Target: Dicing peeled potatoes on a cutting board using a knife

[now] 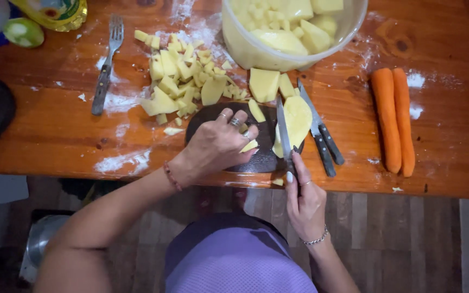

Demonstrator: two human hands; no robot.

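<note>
Dark round cutting board [261, 157] at the near table edge. Left hand [215, 144] rests on it, fingers curled around small potato pieces [249, 145]. Right hand [305, 201] is clenched on a knife [283, 133], blade lying across a peeled potato slab [297, 119] on the board's right part. Diced potato [183, 76] heaped far left; two spare knives [321, 135] and two carrots [394, 116] right.

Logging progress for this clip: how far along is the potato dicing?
Done: a pile of diced potato lies on the wooden table. In hand: the right hand holds a knife on the dark cutting board; the left hand steadies a potato piece. Left: peeled potatoes in the bowl, two uncut carrots.
</note>
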